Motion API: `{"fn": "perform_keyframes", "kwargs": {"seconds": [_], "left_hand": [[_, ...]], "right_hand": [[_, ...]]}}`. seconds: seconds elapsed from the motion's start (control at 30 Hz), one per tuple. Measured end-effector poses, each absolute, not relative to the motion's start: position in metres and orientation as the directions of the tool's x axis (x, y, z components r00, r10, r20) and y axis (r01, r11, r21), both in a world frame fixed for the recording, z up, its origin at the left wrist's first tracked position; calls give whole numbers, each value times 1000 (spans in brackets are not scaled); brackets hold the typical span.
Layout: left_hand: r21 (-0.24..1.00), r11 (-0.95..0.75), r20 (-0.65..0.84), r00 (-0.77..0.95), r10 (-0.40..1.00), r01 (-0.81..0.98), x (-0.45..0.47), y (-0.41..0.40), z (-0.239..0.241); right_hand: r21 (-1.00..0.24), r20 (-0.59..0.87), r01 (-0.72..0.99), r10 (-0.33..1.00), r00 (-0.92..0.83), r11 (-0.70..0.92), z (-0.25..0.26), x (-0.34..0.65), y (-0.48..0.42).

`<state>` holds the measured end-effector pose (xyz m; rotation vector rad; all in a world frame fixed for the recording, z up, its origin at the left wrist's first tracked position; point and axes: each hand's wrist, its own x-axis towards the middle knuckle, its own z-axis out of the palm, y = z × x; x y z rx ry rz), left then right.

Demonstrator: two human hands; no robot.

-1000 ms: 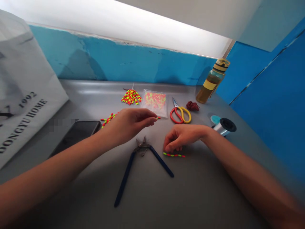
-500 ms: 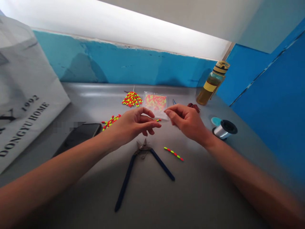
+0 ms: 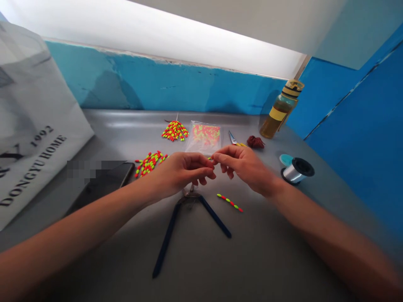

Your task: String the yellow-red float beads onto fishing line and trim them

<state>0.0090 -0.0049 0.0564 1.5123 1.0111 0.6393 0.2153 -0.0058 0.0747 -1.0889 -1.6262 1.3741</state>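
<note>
My left hand (image 3: 182, 174) and my right hand (image 3: 242, 167) meet above the grey tabletop (image 3: 252, 251), fingertips together. Between them is a tiny neon bead piece (image 3: 209, 158), mostly hidden by my fingers. Below my right hand lies a straight string of red and yellow-green oval beads (image 3: 229, 203). Under my left wrist sit metal cutters with dark blue handles (image 3: 166, 245), their jaws partly hidden. Left of my left hand is a loose heap of the same beads (image 3: 150, 163).
Behind my hands are a bead bunch (image 3: 175, 130), a clear bag of beads (image 3: 204, 137), partly hidden scissors (image 3: 233, 138) and a dark red tangle (image 3: 255, 141). Right stand a line spool (image 3: 296, 170) and a bottle (image 3: 280, 111). Left lie a phone (image 3: 107, 178) and a white bag (image 3: 34, 126).
My right hand has moved left, closing on the bead piece with my left hand. The two hands now touch at the fingertips and cover more of the scissors' handles.
</note>
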Motion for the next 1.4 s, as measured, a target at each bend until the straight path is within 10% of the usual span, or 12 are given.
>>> {"fn": "perform_keyframes", "kwargs": {"seconds": [1.4], "left_hand": [[944,35,-217,539,814,327,18,-14,45]], "right_hand": [[-992,-52,-112,995,-81,-61,72,222,5]]}}
